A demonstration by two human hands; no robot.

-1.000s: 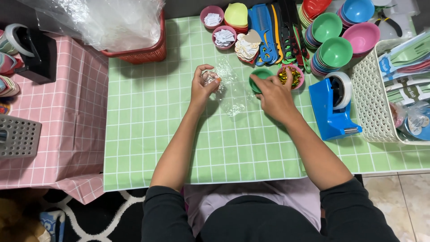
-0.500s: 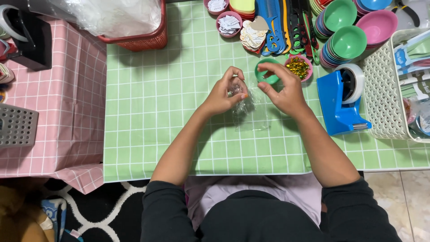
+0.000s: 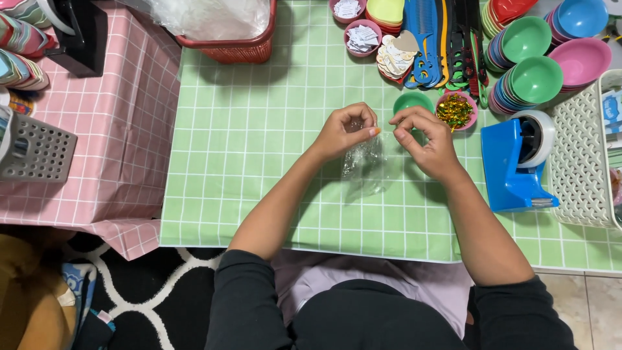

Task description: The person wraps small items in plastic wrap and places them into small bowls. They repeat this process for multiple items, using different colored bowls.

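The small clear plastic bag [image 3: 364, 165] hangs between the two hands above the green checked tabletop [image 3: 259, 162]; its long axis runs 12 to 6 o'clock, mouth up; the left hand [image 3: 343, 133] pinches the bag's top edge with fingertips pressed together, the bag lying at 5 o'clock from it; the right hand [image 3: 424, 142] sits at 3 o'clock of the bag, fingers curled toward the mouth, touching or nearly so; I cannot tell which; the left hand is the nearer. One bag is in hand. At 12 o'clock of the right hand stand one green bowl [image 3: 412, 102] and one pink bowl of gold bits [image 3: 456, 110]; one blue tape dispenser [image 3: 515, 165] lies at 3 o'clock.
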